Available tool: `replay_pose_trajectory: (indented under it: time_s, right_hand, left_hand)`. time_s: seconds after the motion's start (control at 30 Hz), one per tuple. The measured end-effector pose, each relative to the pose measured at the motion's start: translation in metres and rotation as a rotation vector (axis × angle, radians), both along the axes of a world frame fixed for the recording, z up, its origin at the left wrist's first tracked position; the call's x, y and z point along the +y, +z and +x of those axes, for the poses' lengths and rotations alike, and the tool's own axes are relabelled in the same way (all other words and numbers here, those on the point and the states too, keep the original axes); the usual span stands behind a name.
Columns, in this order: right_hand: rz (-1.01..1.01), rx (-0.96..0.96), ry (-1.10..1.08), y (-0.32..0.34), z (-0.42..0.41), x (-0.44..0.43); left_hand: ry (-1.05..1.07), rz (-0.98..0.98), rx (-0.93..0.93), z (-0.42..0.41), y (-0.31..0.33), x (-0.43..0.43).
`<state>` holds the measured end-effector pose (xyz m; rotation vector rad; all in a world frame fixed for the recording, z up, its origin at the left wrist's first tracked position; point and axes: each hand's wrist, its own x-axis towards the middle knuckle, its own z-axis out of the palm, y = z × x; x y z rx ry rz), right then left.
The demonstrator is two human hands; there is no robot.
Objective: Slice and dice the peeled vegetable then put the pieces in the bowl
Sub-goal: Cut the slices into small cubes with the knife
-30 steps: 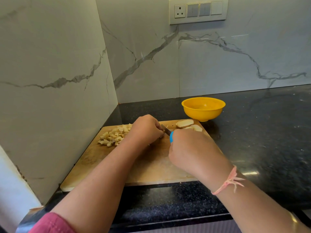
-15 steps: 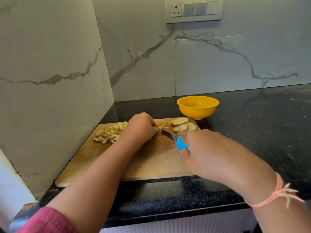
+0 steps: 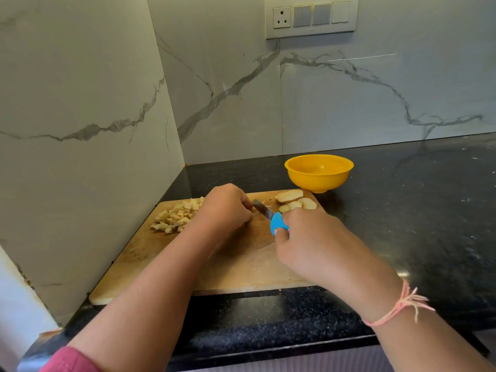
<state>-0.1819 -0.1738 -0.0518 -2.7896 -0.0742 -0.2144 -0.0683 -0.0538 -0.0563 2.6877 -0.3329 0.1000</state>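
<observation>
A wooden cutting board [image 3: 241, 272] lies on the black counter. A pile of pale diced pieces [image 3: 175, 216] sits at its far left. Several uncut slices [image 3: 294, 200] lie at its far right corner. My left hand [image 3: 225, 208] is curled over a piece in the board's middle; that piece is hidden under the fingers. My right hand [image 3: 314, 242] grips the blue handle of a knife [image 3: 269, 215], whose blade points at my left fingers. The yellow bowl [image 3: 319, 173] stands empty just beyond the board's right corner.
Marble walls meet in a corner behind and to the left of the board. A socket and switch plate [image 3: 311, 16] is mounted high on the back wall. Black counter [image 3: 416, 210] stretches to the right of the board and bowl.
My right hand drew back toward me with the knife, then moved in again toward my left hand. My left hand stayed curled in the same spot on the board.
</observation>
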Motion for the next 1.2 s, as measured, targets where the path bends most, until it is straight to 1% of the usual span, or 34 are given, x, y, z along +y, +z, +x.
replay_pose_trajectory:
  time_s: [0.2, 0.4, 0.67, 0.87, 0.93, 1.07, 1.2]
  right_hand:
    - [0.043, 0.021, 0.003, 0.003, 0.013, 0.008]
    - [0.032, 0.013, 0.012, -0.004, 0.015, 0.008]
    - [-0.081, 0.017, 0.060, 0.003, 0.001, -0.004]
    - [-0.169, 0.097, 0.079, 0.021, -0.017, -0.014]
    - [-0.154, 0.075, 0.059, 0.023, -0.018, -0.019]
    - [-0.049, 0.030, 0.019, 0.018, -0.014, -0.023]
    - [0.009, -0.002, -0.031, 0.014, -0.007, -0.025]
  left_hand:
    - [0.017, -0.069, 0.017, 0.003, 0.000, 0.000]
    - [0.029, -0.080, 0.007, 0.004, -0.002, 0.001]
    - [0.035, -0.092, 0.001, 0.004, -0.002, 0.002]
    - [0.022, -0.081, -0.012, 0.004, -0.004, 0.004]
    - [0.008, -0.075, -0.014, 0.005, -0.006, 0.005]
    - [0.010, -0.111, 0.015, 0.006, -0.007, 0.004]
    - [0.010, -0.107, -0.018, 0.007, -0.007, 0.003]
